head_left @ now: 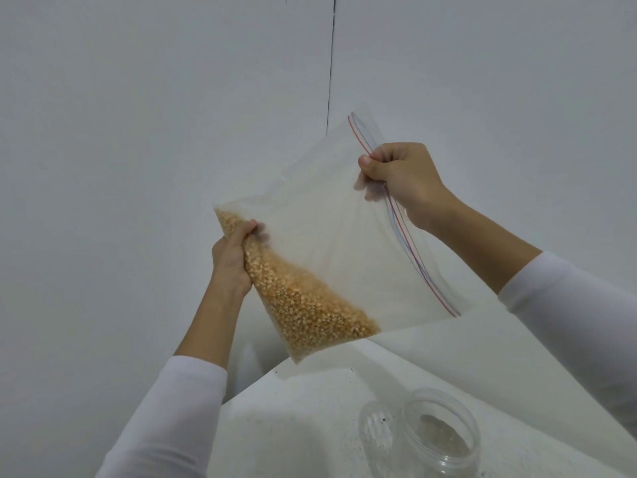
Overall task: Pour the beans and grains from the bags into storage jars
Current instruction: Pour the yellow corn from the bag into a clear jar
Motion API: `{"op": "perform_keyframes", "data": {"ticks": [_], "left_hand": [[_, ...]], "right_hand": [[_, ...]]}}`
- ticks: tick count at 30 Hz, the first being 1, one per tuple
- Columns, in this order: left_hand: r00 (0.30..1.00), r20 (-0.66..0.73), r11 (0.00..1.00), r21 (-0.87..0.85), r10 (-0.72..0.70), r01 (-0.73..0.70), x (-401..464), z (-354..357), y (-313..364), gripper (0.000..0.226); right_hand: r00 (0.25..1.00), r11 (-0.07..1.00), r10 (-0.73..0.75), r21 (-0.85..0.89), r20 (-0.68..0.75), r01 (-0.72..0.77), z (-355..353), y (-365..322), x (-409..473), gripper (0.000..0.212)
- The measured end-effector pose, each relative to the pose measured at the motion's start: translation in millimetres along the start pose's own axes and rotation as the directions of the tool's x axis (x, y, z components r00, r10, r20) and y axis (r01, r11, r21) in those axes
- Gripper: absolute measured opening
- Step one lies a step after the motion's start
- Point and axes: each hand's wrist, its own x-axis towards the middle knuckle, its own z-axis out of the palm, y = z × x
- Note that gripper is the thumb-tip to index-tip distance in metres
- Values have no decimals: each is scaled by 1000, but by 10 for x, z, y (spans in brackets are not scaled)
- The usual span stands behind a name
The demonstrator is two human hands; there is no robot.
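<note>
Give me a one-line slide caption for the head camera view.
Two hands, left and right, hold a zip bag of corn kernels tilted above an open jar.

A pale grey wall [155,132] fills the space above and behind both hands, with a thin dark vertical seam [331,63] running down it above the right hand. Below the hands lies a white table covering [310,426] flecked with tiny dark specks
</note>
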Motion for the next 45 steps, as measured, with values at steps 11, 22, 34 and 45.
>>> {"op": "perform_keyframes", "data": {"ticks": [11, 22, 34, 45], "left_hand": [[993, -41, 993, 18, 113, -113, -73, 73, 169, 14], [988, 20, 985, 76, 152, -153, -158, 143, 267, 22], [985, 119, 991, 45, 121, -127, -347, 246, 480, 44], [976, 151, 984, 67, 154, -166, -439, 326, 655, 47]], "right_hand": [[997, 994, 63, 83, 51, -67, -146, -79, -181, 25], [993, 995, 86, -65, 76, -82, -415, -86, -354, 13], [988, 988, 153, 21, -16, -152, -580, -127, -519, 11], [982, 983, 176, 63, -69, -172, -608, -172, -733, 8]]}}
